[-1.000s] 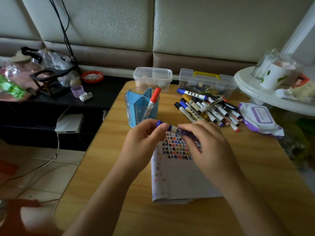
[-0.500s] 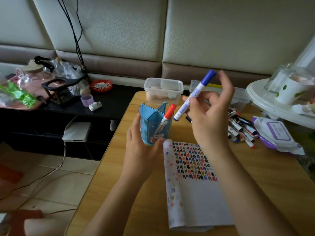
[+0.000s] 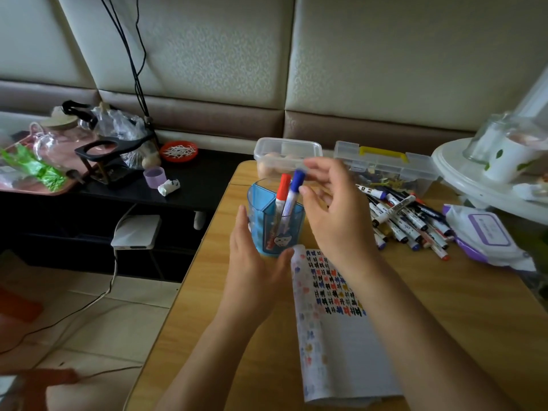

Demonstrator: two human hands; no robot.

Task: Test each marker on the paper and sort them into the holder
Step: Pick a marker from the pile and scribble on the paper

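Observation:
A clear blue divided holder (image 3: 262,209) stands near the wooden table's far left edge. A red-capped marker (image 3: 280,200) and a blue-capped marker (image 3: 293,192) lean in the same compartment. My left hand (image 3: 252,262) cups the holder's near side. My right hand (image 3: 335,209) hovers just right of the blue cap, fingers spread, holding nothing. The test paper (image 3: 335,315) with rows of coloured marks lies in front of the holder. A pile of several markers (image 3: 406,221) lies to the right.
Two clear plastic boxes (image 3: 286,152) (image 3: 385,164) stand at the table's far edge. A wet-wipe pack (image 3: 486,232) lies at the right, beside a white round stand (image 3: 474,179) holding cups. A low black shelf (image 3: 189,185) with clutter and cables is on the left.
My right hand brought the blue-capped marker down into the holder beside the red one and let go. My left hand stayed on the holder.

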